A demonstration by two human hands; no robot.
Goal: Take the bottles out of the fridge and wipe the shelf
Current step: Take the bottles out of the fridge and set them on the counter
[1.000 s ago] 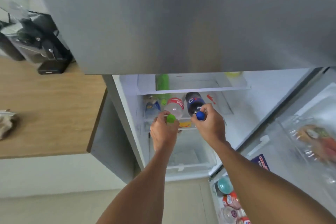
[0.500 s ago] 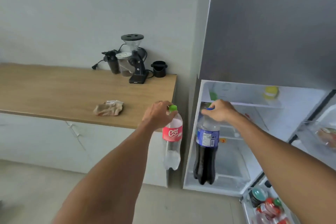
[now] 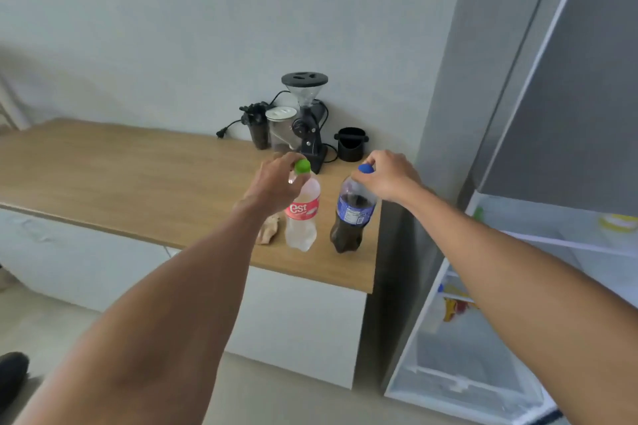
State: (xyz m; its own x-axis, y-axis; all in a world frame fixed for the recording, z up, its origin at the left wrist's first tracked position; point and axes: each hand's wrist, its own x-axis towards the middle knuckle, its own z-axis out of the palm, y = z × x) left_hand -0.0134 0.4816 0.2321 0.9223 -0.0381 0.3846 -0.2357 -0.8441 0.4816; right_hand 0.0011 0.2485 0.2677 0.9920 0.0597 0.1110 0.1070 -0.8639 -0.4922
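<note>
My left hand (image 3: 274,185) grips the neck of a clear bottle (image 3: 301,221) with a green cap and a red label. My right hand (image 3: 388,176) holds the neck of a dark cola bottle (image 3: 350,221) with a blue cap and blue label. Both bottles stand upright over the right end of the wooden counter (image 3: 121,179), side by side; their bases look to be at its surface. A crumpled beige cloth (image 3: 268,231) lies just left of the clear bottle, partly behind my left arm. The open fridge (image 3: 518,286) is at the right, its white shelf (image 3: 569,241) visible.
A black coffee grinder (image 3: 305,117), a dark jar (image 3: 257,129) and a black cup (image 3: 350,144) stand at the back of the counter by the wall, with a loose plug. White cabinets sit under the counter. Yellow and red items lie inside the fridge (image 3: 454,307).
Both hands pulled the two bottles out of the fridge, carried them left and brought them down onto the right end of the counter. My view swung from the fridge to the counter.
</note>
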